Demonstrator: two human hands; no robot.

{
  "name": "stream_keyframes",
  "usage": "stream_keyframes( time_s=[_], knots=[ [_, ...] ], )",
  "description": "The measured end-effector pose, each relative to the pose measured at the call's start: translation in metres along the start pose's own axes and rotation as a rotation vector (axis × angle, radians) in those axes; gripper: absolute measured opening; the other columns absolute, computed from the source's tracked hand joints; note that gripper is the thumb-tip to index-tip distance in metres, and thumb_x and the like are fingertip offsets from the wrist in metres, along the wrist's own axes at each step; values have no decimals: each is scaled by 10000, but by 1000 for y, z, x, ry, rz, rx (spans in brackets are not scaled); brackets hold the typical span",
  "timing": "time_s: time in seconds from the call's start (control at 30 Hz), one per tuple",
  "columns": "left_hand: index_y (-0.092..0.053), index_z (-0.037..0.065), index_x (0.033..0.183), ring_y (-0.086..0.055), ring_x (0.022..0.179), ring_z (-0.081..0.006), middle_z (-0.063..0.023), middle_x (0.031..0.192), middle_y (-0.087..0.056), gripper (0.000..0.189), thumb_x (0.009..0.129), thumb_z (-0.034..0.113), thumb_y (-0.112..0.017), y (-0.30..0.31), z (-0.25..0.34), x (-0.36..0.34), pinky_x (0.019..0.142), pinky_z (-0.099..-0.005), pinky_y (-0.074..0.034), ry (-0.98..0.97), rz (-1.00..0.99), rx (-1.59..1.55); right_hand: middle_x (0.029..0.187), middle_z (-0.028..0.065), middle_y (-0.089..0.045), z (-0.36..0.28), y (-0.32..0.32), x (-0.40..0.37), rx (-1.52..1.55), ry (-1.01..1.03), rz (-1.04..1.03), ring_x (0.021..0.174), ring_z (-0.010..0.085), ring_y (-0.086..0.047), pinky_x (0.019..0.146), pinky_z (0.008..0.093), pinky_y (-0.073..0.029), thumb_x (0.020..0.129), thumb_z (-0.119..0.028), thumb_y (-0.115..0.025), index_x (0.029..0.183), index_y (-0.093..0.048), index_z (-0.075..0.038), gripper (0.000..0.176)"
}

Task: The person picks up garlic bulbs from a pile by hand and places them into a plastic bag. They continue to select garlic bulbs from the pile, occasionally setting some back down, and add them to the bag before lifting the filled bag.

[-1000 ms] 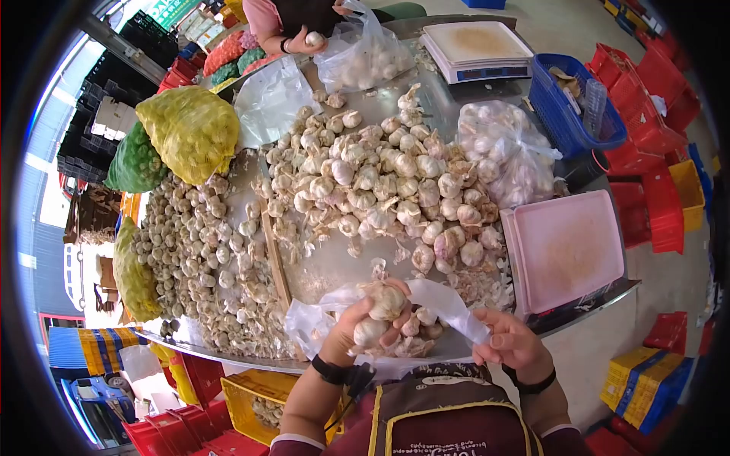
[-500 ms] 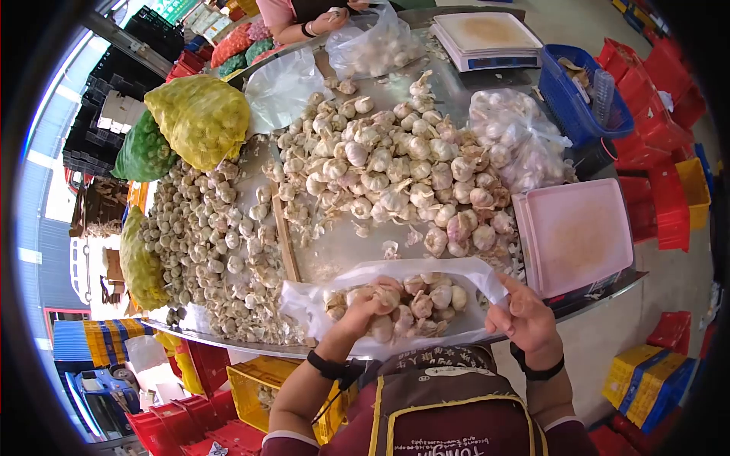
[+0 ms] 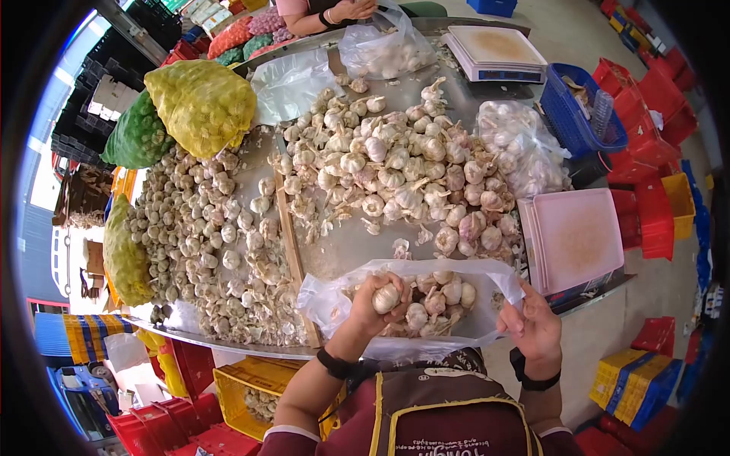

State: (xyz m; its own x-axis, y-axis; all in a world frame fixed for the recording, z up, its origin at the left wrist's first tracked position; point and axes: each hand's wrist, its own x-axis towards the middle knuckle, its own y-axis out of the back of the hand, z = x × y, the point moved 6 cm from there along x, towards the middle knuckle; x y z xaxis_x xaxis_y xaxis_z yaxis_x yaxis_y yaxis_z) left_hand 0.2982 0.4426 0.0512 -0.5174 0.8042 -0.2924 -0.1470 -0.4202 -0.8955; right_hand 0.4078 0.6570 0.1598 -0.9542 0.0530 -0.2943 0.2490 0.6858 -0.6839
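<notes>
My left hand [image 3: 374, 302] is wrapped round a garlic bulb [image 3: 385, 299], held over the mouth of a clear plastic bag [image 3: 323, 304] at the table's near edge. Several garlic bulbs [image 3: 435, 302] lie inside this bag. At the bag's right end my right hand [image 3: 532, 323] pinches its rim between thumb and fingers. Beyond the bag spreads a large heap of garlic bulbs [image 3: 395, 163].
A wooden strip [image 3: 289, 243] separates smaller bulbs [image 3: 205, 251] on the left. Right of the heap are a pink-topped scale [image 3: 578, 235], a filled bag [image 3: 521, 144] and a blue basket [image 3: 559, 106]. Another person's hands [image 3: 351, 11] are at the far edge, beside a white scale [image 3: 498, 45].
My left hand has risen slightly from among the bulbs and turned, so the bulb in it now shows. The view has shifted a little. My right hand still holds the rim.
</notes>
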Motion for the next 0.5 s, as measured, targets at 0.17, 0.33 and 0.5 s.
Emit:
stream_keyframes(
  time_s=[0.17, 0.33, 0.5],
  knots=[
    [-551, 59, 911, -473, 571, -173, -112, 825, -524, 264, 827, 309, -548, -22, 10, -8, 386, -231, -321, 26, 15, 22, 623, 19, -463, 4, -11, -2, -21, 53, 26, 540, 117, -451, 695, 296, -484, 807, -259, -621, 1336, -376, 59, 664],
    [-530, 62, 985, -474, 599, -164, -101, 863, -520, 320, 763, 265, -637, -42, 14, -13, 393, -215, -320, -41, -39, 148, 633, 17, -467, 6, -12, -8, -29, 97, 54, 558, 112, -451, 698, 290, -468, 817, -264, -614, 1343, -368, 58, 664],
    [-528, 72, 1001, -499, 658, -148, -75, 923, -528, 326, 697, 105, -641, -21, 9, -17, 387, -208, -298, 14, 61, 312, 634, 15, -467, 6, -11, -11, -50, 134, 77, 566, 110, -448, 699, 289, -452, 826, -267, -603, 1343, -367, 62, 657]
  ],
)
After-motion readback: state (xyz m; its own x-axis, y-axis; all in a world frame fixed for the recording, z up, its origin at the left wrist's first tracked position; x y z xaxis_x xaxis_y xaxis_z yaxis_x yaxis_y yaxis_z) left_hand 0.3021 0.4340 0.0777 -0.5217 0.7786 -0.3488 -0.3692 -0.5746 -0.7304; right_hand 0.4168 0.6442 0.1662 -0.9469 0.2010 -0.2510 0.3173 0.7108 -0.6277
